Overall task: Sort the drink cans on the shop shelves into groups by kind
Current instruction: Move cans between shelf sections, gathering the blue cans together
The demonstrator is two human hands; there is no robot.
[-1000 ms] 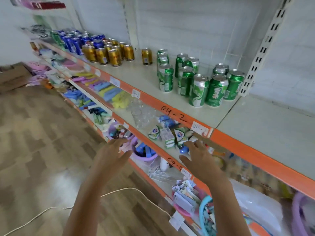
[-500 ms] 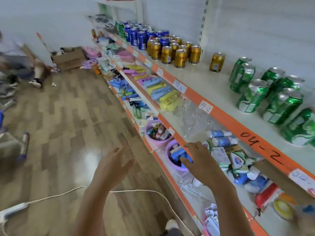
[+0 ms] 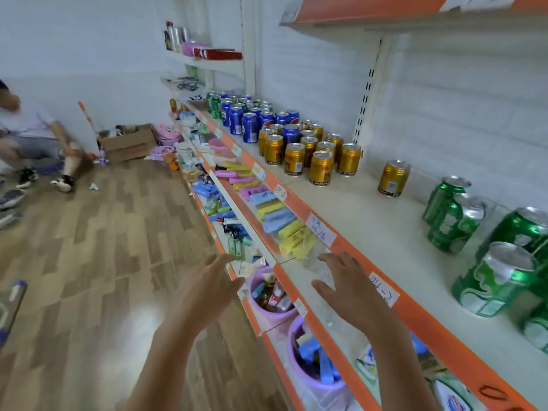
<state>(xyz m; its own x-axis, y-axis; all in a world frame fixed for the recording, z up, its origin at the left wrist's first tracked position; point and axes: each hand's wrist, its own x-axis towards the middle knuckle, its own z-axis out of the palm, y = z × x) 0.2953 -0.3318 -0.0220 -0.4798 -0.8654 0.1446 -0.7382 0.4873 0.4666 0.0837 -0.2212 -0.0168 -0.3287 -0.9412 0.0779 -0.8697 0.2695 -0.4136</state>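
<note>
On the long white shelf (image 3: 370,221) with an orange front edge, cans stand in groups. Several green cans (image 3: 492,280) are at the near right. A single gold can (image 3: 393,178) stands apart from a cluster of gold cans (image 3: 308,152). Behind those are blue cans (image 3: 249,123), and a few more green cans (image 3: 214,105) at the far end. My left hand (image 3: 207,289) and my right hand (image 3: 350,289) hover in front of the lower shelves, fingers spread, holding nothing and touching no can.
Lower shelves hold coloured packets (image 3: 275,218) and purple tubs (image 3: 272,295) of small goods. A person (image 3: 32,143) sits at the far left beside a cardboard box (image 3: 129,142). An upper shelf (image 3: 385,13) overhangs at the top right. Wooden floor spreads to the left.
The view has swung left along the aisle, so the green cans now sit at the right edge and the far cans are nearer the centre. Both hands stay empty and spread.
</note>
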